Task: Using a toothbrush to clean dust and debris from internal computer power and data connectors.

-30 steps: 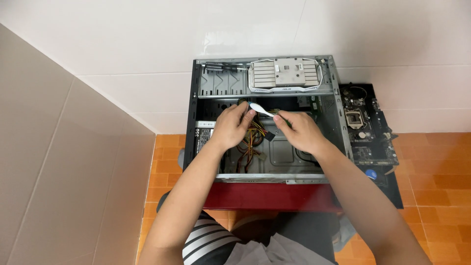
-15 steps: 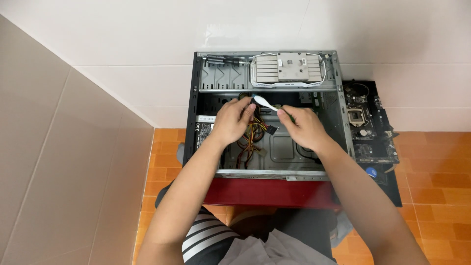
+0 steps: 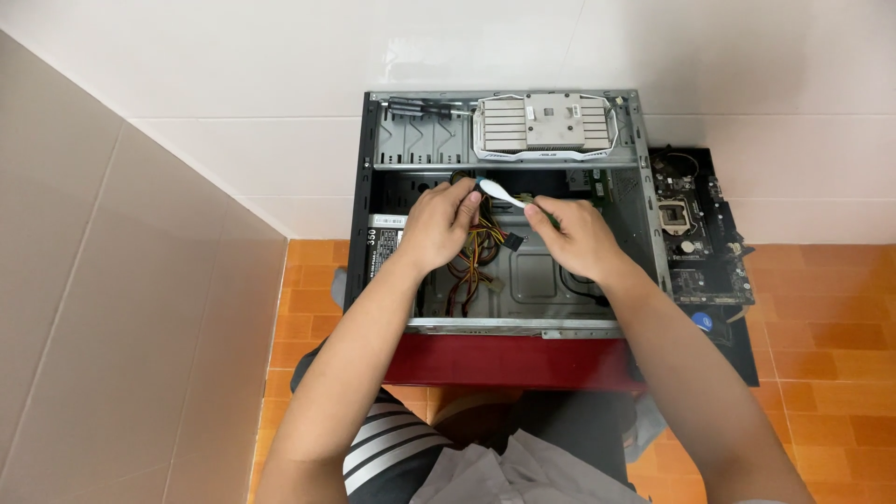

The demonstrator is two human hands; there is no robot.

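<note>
Nearest, a lap in dark cloth with white stripes (image 3: 392,448) sits at the bottom of the view, and both bare forearms reach up from it over a red front panel (image 3: 509,359) of an open computer case (image 3: 359,196) lying on its side on the orange tiled floor (image 3: 821,364).

Inside the case, the left hand (image 3: 439,224) is curled, its fingertips pinched on the left end of a small white strip (image 3: 499,193), perhaps a cable tie or a flat connector; the view is too small to say which. The right hand (image 3: 574,238) is likewise clenched, thumb and forefinger gripping the strip's right end, so the white strip spans the short gap between the two hands, above the case's middle.

Just below the hands, a bundle of yellow, red and black wires (image 3: 476,257) hangs down over the bare metal tray. At the case's left wall lies the power supply (image 3: 385,247), just beside the left wrist.

Farther back, beyond a crossbar, a white finned graphics card (image 3: 544,126) rests on the case's upper section, with two screwdrivers (image 3: 425,107) to its left.

To the right of the case, a motherboard (image 3: 695,229) lies on a black mat (image 3: 742,355), close against the white tiled wall (image 3: 233,75).
</note>
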